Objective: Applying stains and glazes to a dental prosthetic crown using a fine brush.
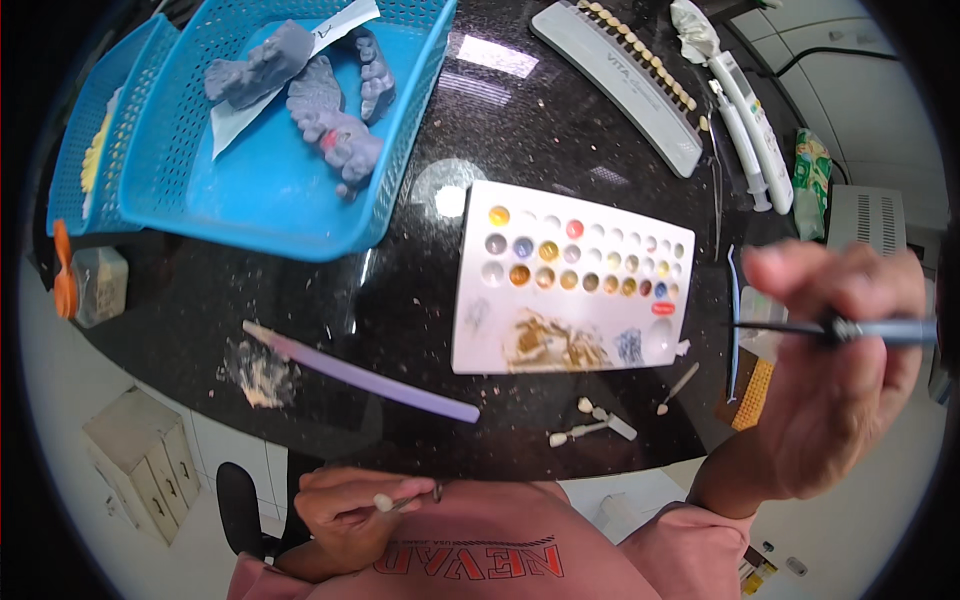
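Note:
My right hand (840,380), raised high at the right, is closed around a thin brush (890,331) with a blue-grey handle. Its dark, fine tip points left; the hand is slightly blurred. Low at the left, close to my body, my left hand (340,508) pinches a small peg (402,499) with a whitish, tooth-like end. The fingers hide part of that peg. Between the hands, farther off on the table, lies a white paint palette (575,325) with rows of coloured wells and brown and blue-grey smears. Tooth crowns on small holders (592,425) lie near the table's front edge.
On the dark glossy table (420,300), a blue basket (250,232) holds grey dental models (335,130). A purple curved stick (370,383) lies left of the palette. Behind stand a tooth shade guide (625,90), a syringe (740,150) and a lidded jar (100,285) at far left.

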Motion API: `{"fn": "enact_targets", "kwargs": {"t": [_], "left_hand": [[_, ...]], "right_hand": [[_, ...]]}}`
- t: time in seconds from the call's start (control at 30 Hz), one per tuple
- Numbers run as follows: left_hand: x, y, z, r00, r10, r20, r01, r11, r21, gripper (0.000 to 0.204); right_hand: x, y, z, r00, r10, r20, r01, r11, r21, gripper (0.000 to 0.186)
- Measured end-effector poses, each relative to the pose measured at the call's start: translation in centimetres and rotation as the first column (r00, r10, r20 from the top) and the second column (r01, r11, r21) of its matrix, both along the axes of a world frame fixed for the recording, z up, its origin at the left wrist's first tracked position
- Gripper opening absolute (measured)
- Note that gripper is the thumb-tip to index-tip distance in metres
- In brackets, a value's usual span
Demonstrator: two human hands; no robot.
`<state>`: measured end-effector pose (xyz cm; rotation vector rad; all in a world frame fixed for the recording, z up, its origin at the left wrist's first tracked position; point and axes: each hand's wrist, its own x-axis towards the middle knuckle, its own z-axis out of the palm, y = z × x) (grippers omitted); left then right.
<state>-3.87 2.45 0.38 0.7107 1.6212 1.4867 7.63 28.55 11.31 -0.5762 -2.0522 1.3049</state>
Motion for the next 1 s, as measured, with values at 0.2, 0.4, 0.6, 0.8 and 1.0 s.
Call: {"fn": "enact_targets", "kwargs": {"t": [0.2, 0.4, 0.6, 0.8, 1.0], "left_hand": [[4.1, 2.0, 0.1, 0.996, -0.048, 0.078, 0.041, 0.995, 0.086, 0.019], [6.5, 2.7, -0.3, 0.993, 0.085, 0.085, -0.091, 0.993, 0.069, 0.016], [6.0, 2.7, 0.0, 1.000, 0.023, 0.007, -0.023, 0.999, 0.027, 0.018], [5.8, 2.8, -0.2, 1.000, 0.003, -0.008, -0.003, 1.000, 0.023, 0.020], [5.6, 2.8, 0.1, 0.998, 0.004, -0.068, -0.003, 1.000, 0.017, 0.019]], "right_hand": [[7.1, -4.4, -1.8, 0.983, -0.066, -0.169, 0.077, 0.996, 0.055, 0.021], [9.0, -9.3, -7.5, 0.978, -0.076, -0.194, 0.024, 0.966, -0.257, 0.021], [7.7, -8.8, -8.3, 0.984, 0.145, -0.108, -0.148, 0.989, -0.021, 0.024], [7.2, -8.6, -8.4, 0.964, 0.232, -0.132, -0.236, 0.971, -0.019, 0.023], [6.6, -8.6, -8.2, 0.962, 0.248, -0.112, -0.249, 0.968, 0.004, 0.019]]}}
